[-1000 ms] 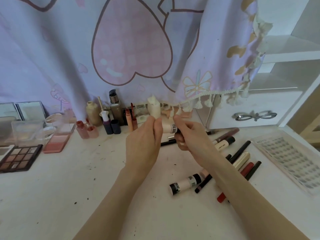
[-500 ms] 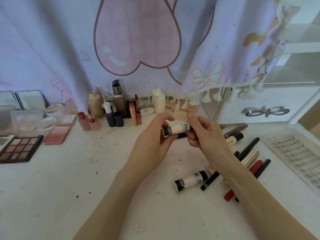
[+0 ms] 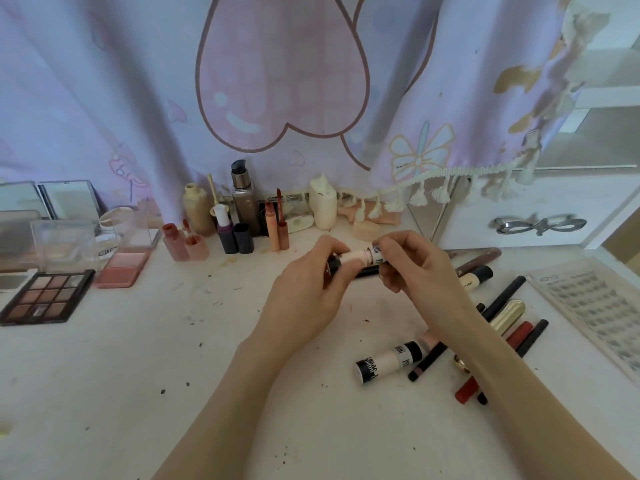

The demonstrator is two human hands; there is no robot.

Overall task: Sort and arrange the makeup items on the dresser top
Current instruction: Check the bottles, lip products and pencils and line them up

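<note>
A small concealer tube (image 3: 360,258) is held above the middle of the counter (image 3: 138,393), grasped at both ends. The left hand (image 3: 308,303) is curled round the dark cap end; the right hand (image 3: 419,278) pinches the labelled end. The long axis is judged to run left to right, nearly level, cap pointing left. Both grips are equally near. A matching tube (image 3: 389,362) lies on the counter, near right, beside loose pencils (image 3: 505,296).
</note>
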